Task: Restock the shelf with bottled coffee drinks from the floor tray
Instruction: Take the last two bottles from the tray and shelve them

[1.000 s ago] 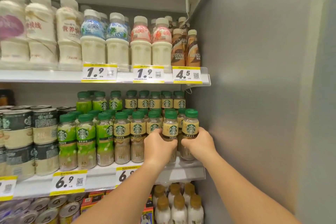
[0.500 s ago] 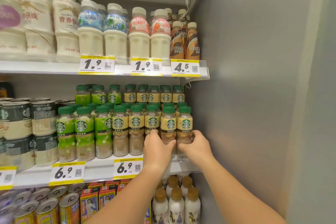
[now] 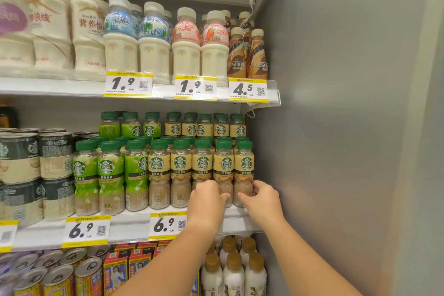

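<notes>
At the centre right of the frame, both hands reach to the front row of the middle shelf. The left hand curls around the base of one coffee bottle; the right hand wraps its grip on the last bottle beside the grey wall. Both bottles stand upright on the shelf.

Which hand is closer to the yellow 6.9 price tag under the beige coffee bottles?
Left. The left hand is just above the 6.9 price tag; the right hand is farther right, by the cabinet wall.
</notes>
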`<state>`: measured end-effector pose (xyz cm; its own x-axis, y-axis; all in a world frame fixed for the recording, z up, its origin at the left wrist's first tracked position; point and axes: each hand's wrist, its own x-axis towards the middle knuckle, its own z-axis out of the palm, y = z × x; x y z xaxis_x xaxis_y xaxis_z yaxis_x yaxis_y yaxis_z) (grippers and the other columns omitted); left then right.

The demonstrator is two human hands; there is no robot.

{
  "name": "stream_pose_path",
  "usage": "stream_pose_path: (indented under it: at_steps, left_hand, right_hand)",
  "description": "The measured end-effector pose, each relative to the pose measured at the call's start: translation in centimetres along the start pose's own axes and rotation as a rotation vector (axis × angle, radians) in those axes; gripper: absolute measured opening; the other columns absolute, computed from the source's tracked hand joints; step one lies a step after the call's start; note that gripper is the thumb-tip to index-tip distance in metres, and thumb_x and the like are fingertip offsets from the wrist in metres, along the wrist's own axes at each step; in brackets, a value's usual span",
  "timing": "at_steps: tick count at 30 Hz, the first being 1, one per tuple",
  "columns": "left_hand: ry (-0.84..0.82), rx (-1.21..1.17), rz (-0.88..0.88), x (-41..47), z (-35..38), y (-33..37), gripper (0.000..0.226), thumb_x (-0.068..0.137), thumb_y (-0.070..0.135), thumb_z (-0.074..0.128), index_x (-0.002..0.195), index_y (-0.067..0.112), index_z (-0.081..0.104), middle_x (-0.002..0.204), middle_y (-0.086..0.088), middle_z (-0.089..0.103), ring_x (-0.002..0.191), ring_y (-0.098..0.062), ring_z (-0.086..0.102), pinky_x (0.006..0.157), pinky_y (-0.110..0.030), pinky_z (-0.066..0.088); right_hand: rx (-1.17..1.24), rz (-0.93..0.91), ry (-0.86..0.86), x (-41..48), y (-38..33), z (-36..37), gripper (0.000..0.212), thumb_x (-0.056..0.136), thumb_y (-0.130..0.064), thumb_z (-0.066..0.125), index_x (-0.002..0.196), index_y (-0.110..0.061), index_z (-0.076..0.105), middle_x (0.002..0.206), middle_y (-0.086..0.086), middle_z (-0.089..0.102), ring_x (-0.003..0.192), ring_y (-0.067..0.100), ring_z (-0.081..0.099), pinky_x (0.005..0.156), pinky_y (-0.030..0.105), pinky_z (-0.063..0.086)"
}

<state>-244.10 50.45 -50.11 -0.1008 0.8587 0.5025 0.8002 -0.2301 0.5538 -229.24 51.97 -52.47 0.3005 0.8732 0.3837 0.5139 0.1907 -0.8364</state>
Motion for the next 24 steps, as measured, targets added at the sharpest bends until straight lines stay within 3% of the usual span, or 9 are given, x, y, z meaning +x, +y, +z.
stream_pose_path:
  at_steps: [5, 13, 17, 21, 24]
  left_hand:
    - [0.014, 0.036, 0.033, 0.4, 0.4, 0.0, 0.048, 0.088, 0.037, 0.073, 0.057, 0.019, 0.041, 0.057, 0.005, 0.045, 0.052, -0.014, 0.042, 0.054, -0.028, 0.037]
    - [0.02, 0.017, 0.028, 0.6, 1.3, 0.1, 0.043, 0.091, 0.032, 0.071, 0.067, 0.019, 0.038, 0.063, 0.007, 0.04, 0.071, -0.025, 0.055, 0.059, -0.031, 0.038]
    - [0.04, -0.004, 0.039, 0.5, 1.3, 0.3, 0.034, 0.091, 0.029, 0.071, 0.088, 0.015, 0.04, 0.089, -0.009, 0.066, 0.091, -0.031, 0.067, 0.061, -0.03, 0.04]
    - [0.024, 0.014, 0.068, 0.4, 1.2, 0.3, 0.032, 0.094, 0.026, 0.068, 0.093, 0.014, 0.038, 0.094, -0.013, 0.068, 0.092, -0.031, 0.068, 0.06, -0.032, 0.043]
    - [-0.004, 0.034, 0.083, 0.1, 0.9, 0.2, 0.03, 0.094, 0.026, 0.067, 0.099, 0.011, 0.042, 0.096, -0.013, 0.068, 0.093, -0.032, 0.068, 0.062, -0.034, 0.047]
  right_hand:
    - [-0.016, -0.005, 0.007, 0.7, 0.3, 0.5, 0.053, 0.083, -0.029, 0.075, 0.132, -0.014, 0.063, 0.118, 0.001, 0.072, 0.105, 0.018, 0.067, 0.09, 0.037, 0.058]
    - [-0.009, -0.017, 0.017, 0.9, 0.3, 0.6, 0.05, 0.085, -0.029, 0.074, 0.133, -0.016, 0.063, 0.117, -0.001, 0.072, 0.107, 0.018, 0.067, 0.091, 0.037, 0.058]
    - [-0.008, -0.031, 0.01, 0.6, 0.3, 0.6, 0.035, 0.087, -0.027, 0.073, 0.121, -0.02, 0.069, 0.097, -0.011, 0.071, 0.091, 0.009, 0.065, 0.077, 0.026, 0.054]
    - [-0.014, -0.033, 0.0, 0.4, 0.0, 0.5, 0.03, 0.089, -0.028, 0.073, 0.118, -0.024, 0.069, 0.088, -0.022, 0.065, 0.081, -0.001, 0.06, 0.073, 0.022, 0.049]
    - [-0.051, -0.043, -0.01, 0.1, -0.1, 0.4, 0.037, 0.09, -0.031, 0.072, 0.124, -0.023, 0.064, 0.096, -0.015, 0.066, 0.089, 0.006, 0.062, 0.078, 0.026, 0.052]
